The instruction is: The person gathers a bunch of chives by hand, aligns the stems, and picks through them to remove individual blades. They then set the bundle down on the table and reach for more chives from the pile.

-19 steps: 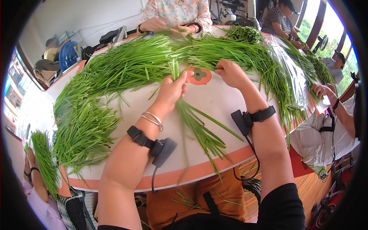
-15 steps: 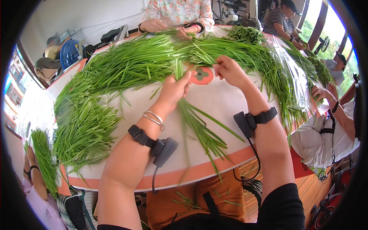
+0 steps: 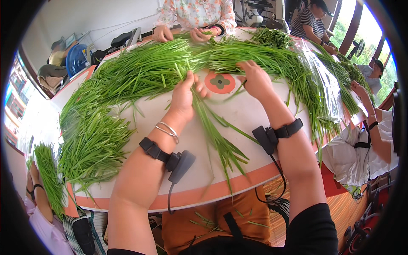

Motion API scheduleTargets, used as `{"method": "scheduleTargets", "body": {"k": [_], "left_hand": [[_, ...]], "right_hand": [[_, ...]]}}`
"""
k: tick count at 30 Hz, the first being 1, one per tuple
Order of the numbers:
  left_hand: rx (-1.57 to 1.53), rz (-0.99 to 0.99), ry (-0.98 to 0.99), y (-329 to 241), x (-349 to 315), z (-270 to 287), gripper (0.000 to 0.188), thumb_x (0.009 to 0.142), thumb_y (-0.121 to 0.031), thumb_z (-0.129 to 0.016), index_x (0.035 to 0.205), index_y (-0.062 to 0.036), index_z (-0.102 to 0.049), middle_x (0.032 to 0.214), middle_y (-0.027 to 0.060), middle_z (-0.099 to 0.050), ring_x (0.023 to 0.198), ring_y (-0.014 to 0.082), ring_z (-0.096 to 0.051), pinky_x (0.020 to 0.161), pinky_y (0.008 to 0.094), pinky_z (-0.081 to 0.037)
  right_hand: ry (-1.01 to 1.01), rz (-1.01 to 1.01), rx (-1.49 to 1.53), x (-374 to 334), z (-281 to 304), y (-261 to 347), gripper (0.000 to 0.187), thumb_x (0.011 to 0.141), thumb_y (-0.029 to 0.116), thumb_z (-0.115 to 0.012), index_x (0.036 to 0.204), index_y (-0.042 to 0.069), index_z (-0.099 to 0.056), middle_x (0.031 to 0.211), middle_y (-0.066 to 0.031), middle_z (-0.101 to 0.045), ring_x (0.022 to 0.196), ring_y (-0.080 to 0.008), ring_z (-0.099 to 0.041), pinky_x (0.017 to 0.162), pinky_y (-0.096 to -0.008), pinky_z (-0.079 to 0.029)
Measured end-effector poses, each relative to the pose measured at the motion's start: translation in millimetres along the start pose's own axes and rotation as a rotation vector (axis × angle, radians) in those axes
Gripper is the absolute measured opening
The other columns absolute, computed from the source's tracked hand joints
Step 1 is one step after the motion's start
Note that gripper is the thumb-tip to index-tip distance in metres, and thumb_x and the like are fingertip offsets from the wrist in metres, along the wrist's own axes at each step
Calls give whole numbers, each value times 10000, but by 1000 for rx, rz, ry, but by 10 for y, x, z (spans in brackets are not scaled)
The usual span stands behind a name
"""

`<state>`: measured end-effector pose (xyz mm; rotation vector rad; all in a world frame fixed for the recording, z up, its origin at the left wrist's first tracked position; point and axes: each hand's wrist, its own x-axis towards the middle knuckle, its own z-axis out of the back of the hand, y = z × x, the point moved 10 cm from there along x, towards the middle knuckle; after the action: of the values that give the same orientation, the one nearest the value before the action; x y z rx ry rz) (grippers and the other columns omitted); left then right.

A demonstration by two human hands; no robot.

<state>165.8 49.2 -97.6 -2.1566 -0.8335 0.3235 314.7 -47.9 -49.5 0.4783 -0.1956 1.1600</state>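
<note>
My left hand [image 3: 186, 94] is closed around the top of a bunch of long green chive stalks [image 3: 216, 138] whose tips trail toward the near edge of the round white table [image 3: 246, 114]. My right hand [image 3: 254, 79] rests at the edge of the big heap of chives [image 3: 140, 70] beyond it and pinches a few thin stalks. Both wrists carry black strapped devices, and the left wrist also has silver bangles.
Loose chive piles [image 3: 91, 140] cover the table's left and far sides. A red flower mark [image 3: 220, 82] sits at the table's centre. One person across [image 3: 195, 17] and others at the right [image 3: 374, 123] and lower left [image 3: 38, 195] handle chives too.
My left hand has shifted slightly up the bunch toward the heap. My right hand has moved a little farther into the pile.
</note>
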Motion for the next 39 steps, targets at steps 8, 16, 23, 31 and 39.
{"method": "scheduleTargets", "body": {"k": [8,16,23,31,39], "left_hand": [[244,146,145,192,-73,-150,223,945,-306,-454,835,-112,-454,551,-58,-321,449,50,-312,434,204,-297],[324,145,157,180,-97,-186,217,928,-298,-494,849,-97,-473,551,-65,-319,451,47,-314,438,212,-305],[412,130,153,183,-101,-170,222,892,-302,-559,861,-84,-528,551,-85,-324,461,34,-331,457,205,-310],[444,82,144,112,-125,-191,225,879,-291,-571,944,-76,-573,562,-78,-365,473,48,-340,476,226,-333],[445,-56,123,-28,-113,-206,325,875,-298,-595,1089,-53,-597,632,-69,-405,555,38,-366,493,207,-330]], "right_hand": [[-45,-66,-9,59,-11,-343,404,731,207,-651,1121,125,-586,1133,-108,-540,978,-303,-563,835,-391,-454],[95,-149,-93,-71,209,-195,293,712,268,-693,980,152,-665,1003,-99,-587,882,-281,-603,772,-380,-473],[-63,108,-13,-34,65,159,199,748,129,-606,935,156,-667,960,-75,-579,844,-276,-597,737,-382,-470],[-247,136,186,-43,309,316,96,765,103,-620,858,94,-644,866,-75,-597,631,-223,-572,593,-329,-456],[142,139,653,-81,-44,634,154,808,165,-609,807,11,-605,631,-69,-575,542,-158,-501,533,-306,-409]]}}
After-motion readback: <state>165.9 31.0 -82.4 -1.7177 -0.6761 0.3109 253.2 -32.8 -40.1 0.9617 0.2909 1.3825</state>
